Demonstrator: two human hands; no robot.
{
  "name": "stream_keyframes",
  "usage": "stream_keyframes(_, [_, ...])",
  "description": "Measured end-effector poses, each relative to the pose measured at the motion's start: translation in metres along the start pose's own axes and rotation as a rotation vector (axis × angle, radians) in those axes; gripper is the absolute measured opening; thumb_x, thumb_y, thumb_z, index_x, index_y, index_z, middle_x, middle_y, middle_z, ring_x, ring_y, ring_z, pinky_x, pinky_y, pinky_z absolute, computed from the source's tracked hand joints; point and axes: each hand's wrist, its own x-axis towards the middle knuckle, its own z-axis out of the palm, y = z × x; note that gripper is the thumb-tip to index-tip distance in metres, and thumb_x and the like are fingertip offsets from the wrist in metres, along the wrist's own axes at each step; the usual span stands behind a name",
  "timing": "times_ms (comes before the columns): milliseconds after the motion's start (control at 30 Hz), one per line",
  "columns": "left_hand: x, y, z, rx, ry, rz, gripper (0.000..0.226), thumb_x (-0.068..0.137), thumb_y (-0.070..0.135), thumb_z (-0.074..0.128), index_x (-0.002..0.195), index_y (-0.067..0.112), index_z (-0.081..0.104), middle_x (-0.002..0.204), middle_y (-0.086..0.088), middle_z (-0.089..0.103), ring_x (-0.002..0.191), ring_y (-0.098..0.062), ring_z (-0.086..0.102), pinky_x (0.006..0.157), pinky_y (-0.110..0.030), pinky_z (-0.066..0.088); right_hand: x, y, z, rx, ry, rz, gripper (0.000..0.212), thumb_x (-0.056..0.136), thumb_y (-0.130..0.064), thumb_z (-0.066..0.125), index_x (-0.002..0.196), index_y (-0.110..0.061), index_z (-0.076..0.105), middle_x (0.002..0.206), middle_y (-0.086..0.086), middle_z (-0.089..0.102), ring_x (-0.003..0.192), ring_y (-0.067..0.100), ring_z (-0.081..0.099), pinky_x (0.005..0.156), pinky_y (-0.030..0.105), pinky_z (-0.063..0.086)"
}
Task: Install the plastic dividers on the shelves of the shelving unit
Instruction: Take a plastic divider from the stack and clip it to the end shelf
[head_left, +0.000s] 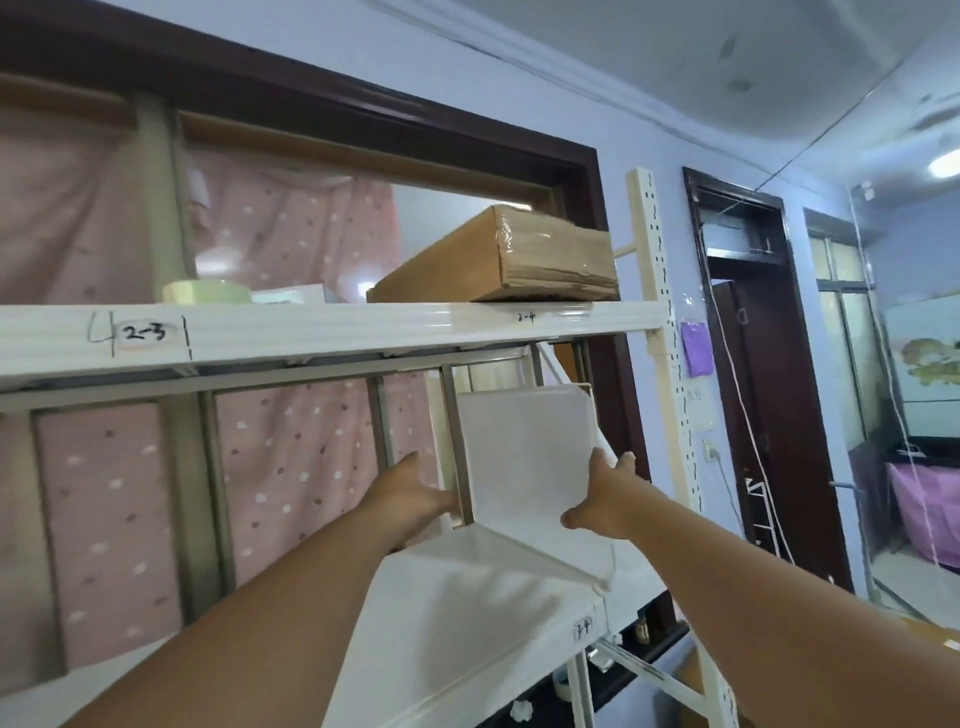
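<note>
A translucent white plastic divider (524, 457) stands upright on the lower white shelf (467, 639) of the cream shelving unit, near its right end. Its folded foot (524, 553) lies flat on the shelf surface. My left hand (410, 493) grips the divider's left rear edge, partly behind a metal back bar. My right hand (605, 496) holds the divider's right front edge, thumb below and fingers above. The upper shelf (332, 330) runs across above the divider, marked with handwritten labels.
A taped cardboard box (498, 260) and a pale green bowl (208, 292) sit on the upper shelf. The perforated right upright (657, 312) stands beside the divider. Pink dotted fabric hangs behind the unit. A dark doorway and hanging cords are at the right.
</note>
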Motion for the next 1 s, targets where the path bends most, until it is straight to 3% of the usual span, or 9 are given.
stream_keyframes(100, [-0.016, -0.021, -0.028, 0.023, 0.028, -0.045, 0.076, 0.087, 0.028, 0.079, 0.154, 0.017, 0.045, 0.129, -0.001, 0.065, 0.106, -0.025, 0.065, 0.08, -0.03, 0.055, -0.013, -0.029, 0.003, -0.133, -0.054, -0.033, 0.123, 0.08, -0.053, 0.076, 0.161, -0.03, -0.013, 0.168, 0.022, -0.014, 0.144, 0.051, 0.032, 0.112, 0.055, 0.04])
stream_keyframes(167, [-0.027, -0.042, -0.05, 0.057, 0.048, -0.065, 0.057, 0.085, 0.028, 0.081, 0.135, 0.017, 0.055, 0.113, 0.003, 0.065, 0.091, -0.019, 0.063, 0.077, -0.031, 0.055, -0.021, -0.053, 0.01, -0.158, -0.082, -0.09, 0.124, 0.08, -0.054, 0.076, 0.161, -0.032, -0.014, 0.168, 0.02, -0.013, 0.144, 0.053, 0.029, 0.114, 0.055, 0.038])
stream_keyframes(200, [-0.036, -0.052, -0.063, 0.085, 0.056, -0.08, 0.053, 0.084, 0.029, 0.081, 0.129, 0.02, 0.054, 0.118, 0.002, 0.065, 0.093, -0.02, 0.062, 0.081, -0.031, 0.054, -0.025, -0.067, 0.015, -0.165, -0.094, -0.118, 0.124, 0.08, -0.054, 0.077, 0.161, -0.031, -0.014, 0.169, 0.02, -0.013, 0.145, 0.054, 0.029, 0.115, 0.056, 0.037])
stream_keyframes(333, [-0.063, -0.092, -0.122, 0.153, 0.124, -0.146, 0.093, 0.079, 0.042, 0.084, 0.158, 0.017, 0.041, 0.148, -0.008, 0.058, 0.122, -0.028, 0.06, 0.097, -0.028, 0.049, -0.042, -0.128, 0.035, -0.165, -0.136, -0.237, 0.122, 0.08, -0.054, 0.077, 0.161, -0.029, -0.011, 0.168, 0.022, -0.012, 0.144, 0.053, 0.032, 0.115, 0.055, 0.038])
stream_keyframes(433, [-0.082, -0.12, -0.169, 0.245, 0.145, -0.195, 0.09, 0.08, 0.047, 0.081, 0.156, 0.016, 0.045, 0.147, -0.009, 0.059, 0.113, -0.023, 0.059, 0.095, -0.03, 0.052, -0.059, -0.177, 0.051, -0.143, -0.187, -0.318, 0.121, 0.081, -0.051, 0.077, 0.163, -0.026, -0.009, 0.169, 0.023, -0.006, 0.144, 0.049, 0.036, 0.115, 0.052, 0.039])
stream_keyframes(567, [-0.115, -0.156, -0.223, 0.352, 0.216, -0.292, 0.104, 0.083, 0.05, 0.079, 0.165, 0.018, 0.024, 0.169, -0.013, 0.033, 0.147, -0.036, 0.042, 0.117, -0.045, 0.043, -0.083, -0.244, 0.068, -0.11, -0.242, -0.504, 0.111, 0.083, -0.052, 0.074, 0.163, -0.022, 0.004, 0.161, 0.016, 0.034, 0.139, 0.035, 0.046, 0.108, 0.043, 0.046])
stream_keyframes(700, [-0.148, -0.187, -0.27, 0.353, 0.227, -0.385, 0.113, 0.079, 0.053, 0.083, 0.166, 0.018, 0.02, 0.172, -0.012, 0.026, 0.151, -0.037, 0.036, 0.121, -0.046, 0.039, -0.109, -0.304, 0.083, -0.085, -0.277, -0.625, 0.104, 0.085, -0.052, 0.07, 0.163, -0.021, 0.009, 0.155, 0.008, 0.047, 0.13, 0.029, 0.054, 0.101, 0.037, 0.05])
stream_keyframes(867, [-0.205, -0.213, -0.318, 0.354, 0.308, -0.48, 0.102, 0.079, 0.046, 0.086, 0.161, 0.013, 0.035, 0.162, -0.012, 0.043, 0.141, -0.034, 0.049, 0.109, -0.036, 0.044, -0.145, -0.371, 0.105, 0.009, -0.408, -0.78, 0.088, 0.084, -0.043, 0.078, 0.157, -0.021, 0.034, 0.15, 0.007, 0.053, 0.125, 0.027, 0.057, 0.102, 0.036, 0.05])
stream_keyframes(1000, [-0.272, -0.23, -0.369, 0.385, 0.424, -0.574, 0.073, 0.076, 0.035, 0.088, 0.14, 0.013, 0.06, 0.127, -0.007, 0.069, 0.098, -0.019, 0.064, 0.075, -0.025, 0.052, -0.192, -0.429, 0.123, -0.011, -0.467, -0.9, 0.091, 0.085, -0.041, 0.075, 0.16, -0.019, 0.028, 0.156, 0.009, 0.046, 0.133, 0.03, 0.053, 0.108, 0.039, 0.047])
